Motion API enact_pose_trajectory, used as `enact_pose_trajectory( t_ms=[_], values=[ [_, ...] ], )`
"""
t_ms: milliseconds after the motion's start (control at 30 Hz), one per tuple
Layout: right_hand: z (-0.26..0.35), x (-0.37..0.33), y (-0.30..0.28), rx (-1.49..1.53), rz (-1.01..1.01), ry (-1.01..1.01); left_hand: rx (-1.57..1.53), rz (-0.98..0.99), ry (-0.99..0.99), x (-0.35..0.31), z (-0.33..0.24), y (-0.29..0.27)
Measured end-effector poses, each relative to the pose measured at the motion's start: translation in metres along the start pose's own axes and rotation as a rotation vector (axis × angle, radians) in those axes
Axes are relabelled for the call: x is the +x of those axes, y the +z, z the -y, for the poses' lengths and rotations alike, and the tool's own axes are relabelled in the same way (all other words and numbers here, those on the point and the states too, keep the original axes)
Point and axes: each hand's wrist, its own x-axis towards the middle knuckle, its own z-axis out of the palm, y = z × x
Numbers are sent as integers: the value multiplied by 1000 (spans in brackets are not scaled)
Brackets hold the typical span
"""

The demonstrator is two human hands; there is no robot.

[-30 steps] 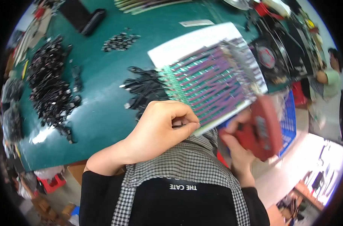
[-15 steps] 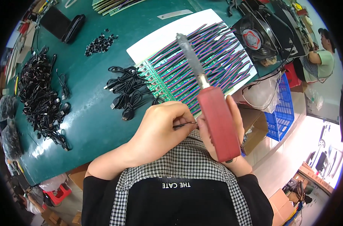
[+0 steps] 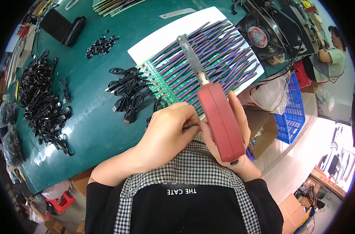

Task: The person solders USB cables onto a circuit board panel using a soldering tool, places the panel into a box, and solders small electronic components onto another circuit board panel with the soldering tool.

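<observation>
My right hand [image 3: 240,111] is wrapped round the red handle of a soldering gun [image 3: 220,121]. Its long, grey metal barrel points away from me, over a panel of green circuit boards [image 3: 157,80]. Rows of black, red and blue wires [image 3: 220,58] run from the boards across a white sheet [image 3: 146,46]. Close beside the handle, my left hand [image 3: 165,130] pinches a thin black cable [image 3: 190,126]; its tip is near my right thumb. The cable's other end is hidden. Left of the boards lie several coiled black cables [image 3: 126,89] with plugs.
A large heap of black cables [image 3: 39,101] covers the table's left side. Small black parts [image 3: 102,46] lie further back, near a blade [image 3: 177,13]. A fan [image 3: 259,37] stands at the right, above a blue crate [image 3: 290,113]. Another person [image 3: 329,62] sits at far right.
The soldering gun has shifted slightly left and up, its barrel tip moving left. My left hand keeps its pinch on the cable. The table scene has shifted slightly left in view.
</observation>
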Motion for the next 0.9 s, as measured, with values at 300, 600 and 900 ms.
enact_pose_trajectory(
  t_ms=[300,600,900],
  values=[
    [11,6,-13,784,-299,457,-435,102,-187,-8,3,-13],
    [12,7,-8,566,60,381,-517,62,-294,-8,3,-6],
    [8,5,-2,548,-29,387,-595,56,-317,-8,2,-3]
  ],
)
